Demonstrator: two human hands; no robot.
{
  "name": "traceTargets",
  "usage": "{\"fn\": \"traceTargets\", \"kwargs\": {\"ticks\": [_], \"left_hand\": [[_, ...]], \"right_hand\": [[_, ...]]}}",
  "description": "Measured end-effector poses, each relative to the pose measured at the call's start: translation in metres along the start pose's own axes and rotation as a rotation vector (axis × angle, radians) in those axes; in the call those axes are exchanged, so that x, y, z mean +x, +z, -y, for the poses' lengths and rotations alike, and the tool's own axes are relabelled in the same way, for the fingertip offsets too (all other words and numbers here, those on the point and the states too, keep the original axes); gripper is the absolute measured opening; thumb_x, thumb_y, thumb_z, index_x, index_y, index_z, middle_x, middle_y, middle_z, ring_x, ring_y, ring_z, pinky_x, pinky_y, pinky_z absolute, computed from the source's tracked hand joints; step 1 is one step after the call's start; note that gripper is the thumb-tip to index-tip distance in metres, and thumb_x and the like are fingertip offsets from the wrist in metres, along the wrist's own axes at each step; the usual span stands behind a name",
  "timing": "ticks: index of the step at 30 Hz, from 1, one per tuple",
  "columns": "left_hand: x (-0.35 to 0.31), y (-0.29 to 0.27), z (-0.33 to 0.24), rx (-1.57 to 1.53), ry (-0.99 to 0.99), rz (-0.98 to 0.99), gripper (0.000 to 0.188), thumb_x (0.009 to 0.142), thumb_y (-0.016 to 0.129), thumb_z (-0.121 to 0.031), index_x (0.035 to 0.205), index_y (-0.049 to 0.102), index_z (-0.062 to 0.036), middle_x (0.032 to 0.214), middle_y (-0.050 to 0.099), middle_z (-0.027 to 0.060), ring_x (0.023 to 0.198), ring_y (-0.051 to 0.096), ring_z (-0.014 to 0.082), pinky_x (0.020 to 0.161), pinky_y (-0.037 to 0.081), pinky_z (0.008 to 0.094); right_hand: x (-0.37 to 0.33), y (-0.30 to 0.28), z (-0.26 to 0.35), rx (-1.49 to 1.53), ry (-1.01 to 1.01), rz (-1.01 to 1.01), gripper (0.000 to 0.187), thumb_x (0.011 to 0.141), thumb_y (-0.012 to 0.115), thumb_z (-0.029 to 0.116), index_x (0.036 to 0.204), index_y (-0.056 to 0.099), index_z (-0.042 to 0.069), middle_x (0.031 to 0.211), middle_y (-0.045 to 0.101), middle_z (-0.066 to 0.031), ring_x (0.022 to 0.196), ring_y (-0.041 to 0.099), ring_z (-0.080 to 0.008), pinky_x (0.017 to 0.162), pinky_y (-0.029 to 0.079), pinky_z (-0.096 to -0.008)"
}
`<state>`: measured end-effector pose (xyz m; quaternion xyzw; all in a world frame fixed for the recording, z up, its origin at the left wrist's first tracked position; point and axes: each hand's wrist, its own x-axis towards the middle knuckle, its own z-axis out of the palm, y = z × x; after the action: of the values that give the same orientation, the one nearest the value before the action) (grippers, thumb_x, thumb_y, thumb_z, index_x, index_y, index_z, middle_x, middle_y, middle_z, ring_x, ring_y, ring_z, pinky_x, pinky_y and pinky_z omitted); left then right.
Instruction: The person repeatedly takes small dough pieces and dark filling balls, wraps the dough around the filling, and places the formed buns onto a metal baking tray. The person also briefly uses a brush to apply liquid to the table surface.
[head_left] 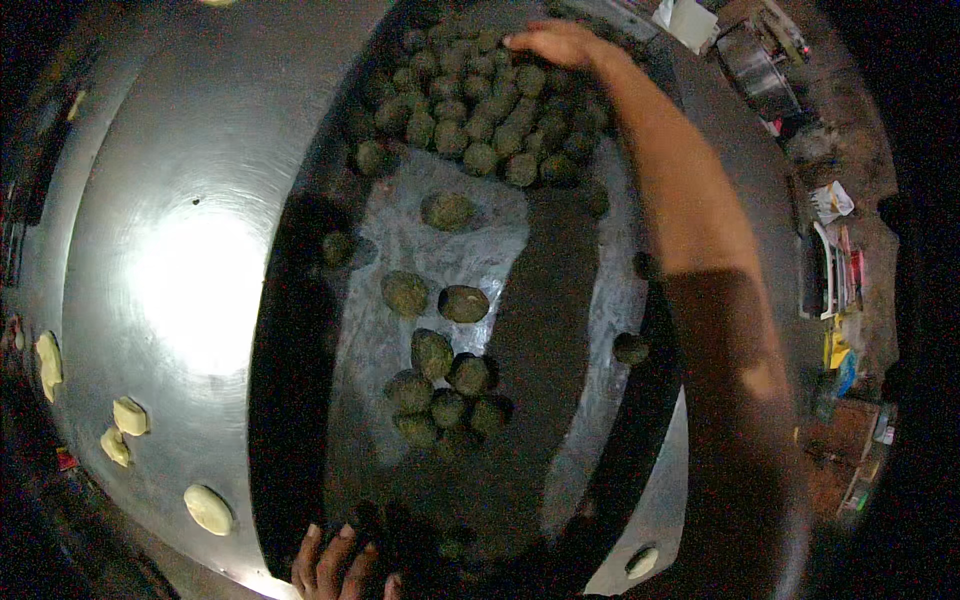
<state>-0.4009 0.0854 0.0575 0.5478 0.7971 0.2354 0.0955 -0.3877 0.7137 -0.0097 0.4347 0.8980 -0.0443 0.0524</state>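
Note:
A long dark tray (pixel 560 300) lies before me, with a heap of round, dull green-brown balls (pixel 480 110) at its far end. My right arm stretches up along the tray's right side. At the heap's far right edge is my right hand (pixel 555 44), its fingers extended and the tips touching or just above the balls. My left hand (pixel 338 572) is at the near left edge of the tray, fingers slightly apart and partly cut off by the picture's lower edge. Several loose balls (pixel 433 353) lie in the tray's middle. What exactly the balls are made of is unclear.
A shiny steel table (pixel 150 180) surrounds the tray. Pale dough pieces (pixel 208 510) lie on its left part, and another pale piece (pixel 642 562) is at the near right. Beyond the right edge stand a metal pot (pixel 757 70) and a brown box (pixel 840 445).

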Motion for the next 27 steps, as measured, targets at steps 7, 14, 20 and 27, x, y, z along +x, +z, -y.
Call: {"fn": "traceTargets", "kwargs": {"ticks": [7, 14, 20, 27], "left_hand": [[-0.013, 0.003, -0.001, 0.079, 0.01, -0.058, 0.027, 0.079, 0.06, -0.034, 0.094, 0.067, -0.0121, 0.114, 0.063, 0.0066, 0.116, 0.051, 0.0329, 0.092, 0.037, 0.0427], [-0.022, 0.009, 0.001, -0.006, 0.063, -0.188, 0.028, 0.077, 0.061, -0.028, 0.097, 0.065, -0.0094, 0.116, 0.061, 0.006, 0.114, 0.053, 0.032, 0.089, 0.039, 0.0428], [-0.027, 0.008, -0.001, 0.027, 0.06, -0.197, 0.029, 0.08, 0.057, -0.031, 0.097, 0.065, -0.0084, 0.116, 0.06, 0.0062, 0.12, 0.048, 0.0301, 0.093, 0.036, 0.045], [-0.022, 0.01, -0.005, 0.035, 0.024, -0.216, 0.029, 0.081, 0.057, -0.033, 0.096, 0.066, -0.0092, 0.113, 0.062, 0.0059, 0.115, 0.052, 0.0318, 0.094, 0.036, 0.0443]], "right_hand": [[-0.122, -0.003, 0.003, 0.302, 0.0, 0.164, 0.06, 0.081, 0.057, 0.057, 0.113, 0.064, 0.007, 0.121, 0.059, -0.018, 0.115, 0.053, -0.0338, 0.099, 0.039, -0.0419], [-0.347, -0.031, 0.122, 0.353, -0.201, 0.456, 0.054, 0.086, 0.052, 0.05, 0.112, 0.062, 0.005, 0.111, 0.061, -0.0205, 0.104, 0.056, -0.0413, 0.093, 0.043, -0.0463], [-0.373, -0.038, 0.091, 1.052, -0.266, 0.75, 0.053, 0.084, 0.058, 0.049, 0.118, 0.058, 0.007, 0.11, 0.063, -0.0191, 0.09, 0.064, -0.034, 0.079, 0.051, -0.0401], [-0.211, -0.018, -0.042, 0.017, 0.068, -0.32, 0.052, 0.083, 0.058, 0.049, 0.114, 0.062, 0.007, 0.111, 0.062, -0.0213, 0.105, 0.058, -0.0374, 0.092, 0.045, -0.0458]]}}
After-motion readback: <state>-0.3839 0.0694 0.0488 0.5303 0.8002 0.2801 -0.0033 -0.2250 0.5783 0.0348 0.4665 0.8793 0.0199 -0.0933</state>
